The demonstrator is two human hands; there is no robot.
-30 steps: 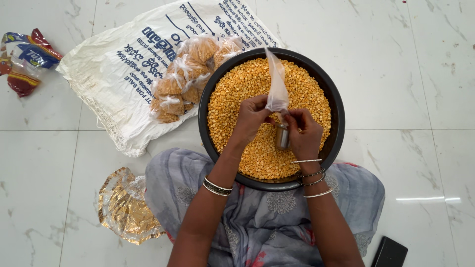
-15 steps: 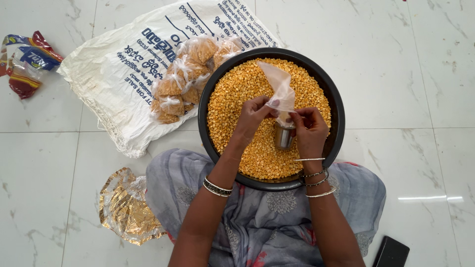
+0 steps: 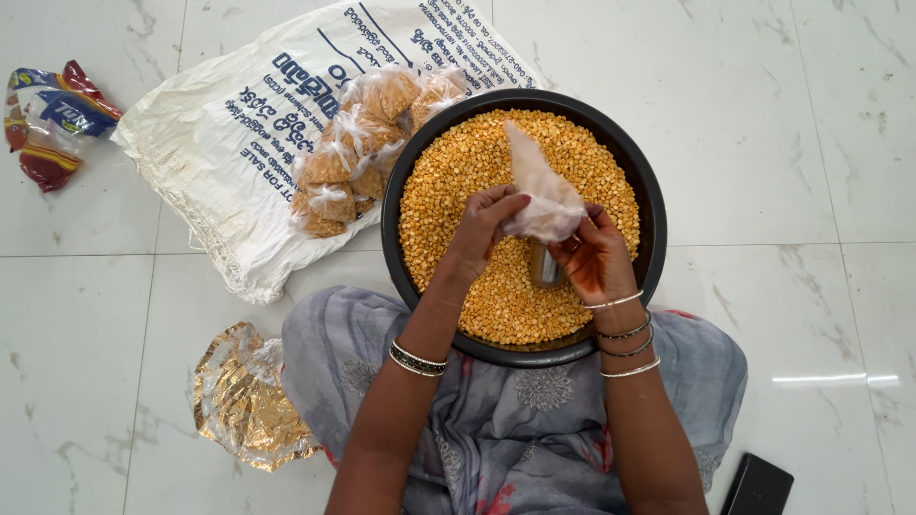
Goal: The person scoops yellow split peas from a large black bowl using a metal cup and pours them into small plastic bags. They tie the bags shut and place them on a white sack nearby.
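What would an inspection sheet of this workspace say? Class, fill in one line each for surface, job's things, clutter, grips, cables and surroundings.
Surface: white marble floor tiles.
Job's things: round dark pan full of yellow split lentils; small clear plastic bag; metal cup standing in the lentils.
Clutter: filled knotted packets on a white sack; gold wrapper; colourful wrapper; black phone.
Grips: left hand and right hand both hold the bag over the pan.
Cables: nothing seen.
Surroundings: person's grey patterned garment.
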